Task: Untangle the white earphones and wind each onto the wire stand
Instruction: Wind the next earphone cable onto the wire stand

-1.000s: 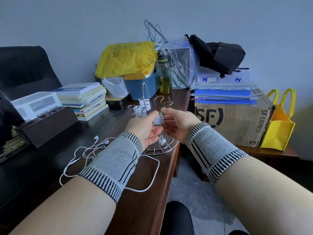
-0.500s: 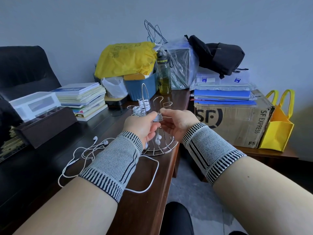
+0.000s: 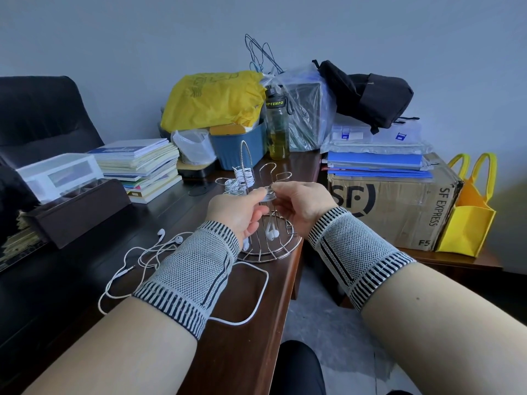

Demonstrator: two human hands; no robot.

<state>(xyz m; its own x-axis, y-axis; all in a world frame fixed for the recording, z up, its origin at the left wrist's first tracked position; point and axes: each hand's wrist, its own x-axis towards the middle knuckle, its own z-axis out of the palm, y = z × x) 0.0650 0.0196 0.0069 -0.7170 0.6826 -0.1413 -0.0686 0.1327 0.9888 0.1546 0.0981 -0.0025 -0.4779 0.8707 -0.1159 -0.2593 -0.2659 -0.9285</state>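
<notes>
Nearest the camera, both forearms reach forward over the dark wooden desk (image 3: 176, 201), each wrist in a grey-and-black knitted wrist band (image 3: 194, 275). A loose white earphone cable (image 3: 258, 297) loops across the desk edge under the left wrist. To its left lies a tangled pair of white earphones (image 3: 148, 252), its two buds toward the hands and its plug end trailing toward the near left.

Beyond the wrists, the left hand (image 3: 233, 209) and the right hand (image 3: 302, 203) meet at one arm of the silver wire stand (image 3: 268, 249), which stands upright on its round grid base at the desk's right edge. Fingertips of both hands pinch a small coil of white earphone cable (image 3: 268, 195) wound around that arm, the other fingers loosely curled. From the coil two white earbuds (image 3: 272, 233) hang straight down, just above the base.

Behind, two more wound white earphone bundles (image 3: 242, 175) sit on the stand's rear arms. Farther back stand a stack of books (image 3: 142, 163), a green-tinted drink bottle (image 3: 276, 129) and a brown cardboard box (image 3: 393, 206).
</notes>
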